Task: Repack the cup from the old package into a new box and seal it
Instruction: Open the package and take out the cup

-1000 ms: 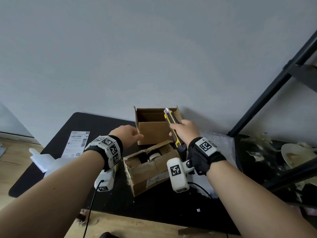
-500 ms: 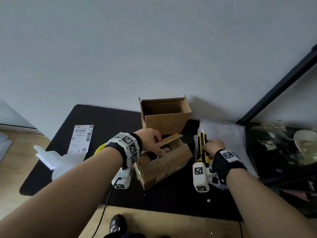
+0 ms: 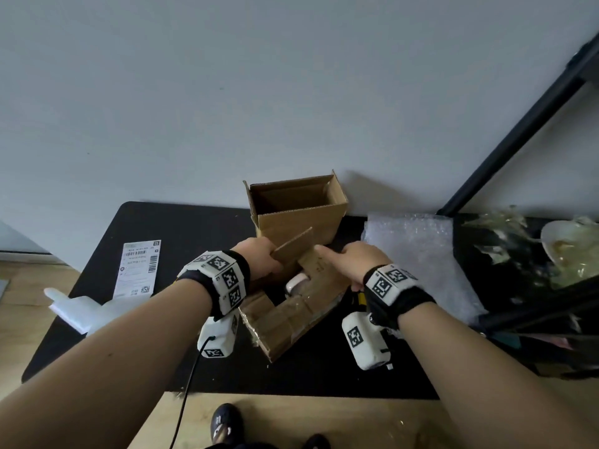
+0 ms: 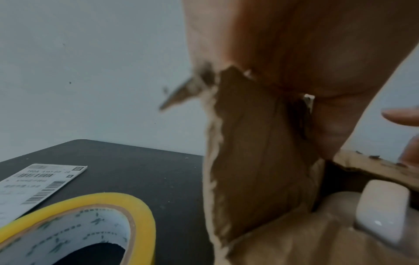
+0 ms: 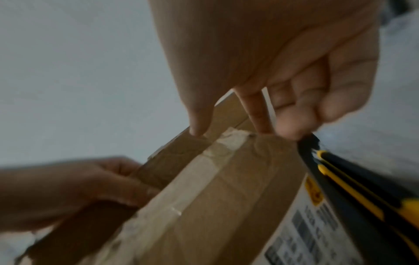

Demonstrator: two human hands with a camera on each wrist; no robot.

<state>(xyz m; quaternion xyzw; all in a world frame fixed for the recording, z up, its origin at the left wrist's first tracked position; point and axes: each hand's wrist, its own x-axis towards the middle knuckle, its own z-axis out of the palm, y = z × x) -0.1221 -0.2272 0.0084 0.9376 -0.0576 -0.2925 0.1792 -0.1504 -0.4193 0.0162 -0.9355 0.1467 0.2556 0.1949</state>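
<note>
The worn old box (image 3: 288, 317) lies in the middle of the black table (image 3: 181, 228) with its top flaps spread. Inside it shows a white cup (image 3: 295, 283), seen closer in the left wrist view (image 4: 381, 213). My left hand (image 3: 259, 259) grips the left flap (image 4: 251, 152) and holds it raised. My right hand (image 3: 351, 259) pinches the top edge of the right flap (image 5: 226, 179) between thumb and forefinger. The new box (image 3: 296, 210) stands open and upright behind them, against the wall. A yellow-and-black utility knife (image 5: 344, 188) lies beside the old box under my right wrist.
A yellow tape roll (image 4: 79, 222) sits by my left wrist, near a shipping label (image 3: 137, 268) and a white plastic piece (image 3: 76, 311). Bubble wrap (image 3: 418, 254) lies to the right. A black shelf frame (image 3: 518, 124) and clutter (image 3: 557, 254) fill the right side.
My right hand laid the knife down to the right of the old box, then moved to the right flap. The left hand shifted onto the left flap, and both flaps now stand spread.
</note>
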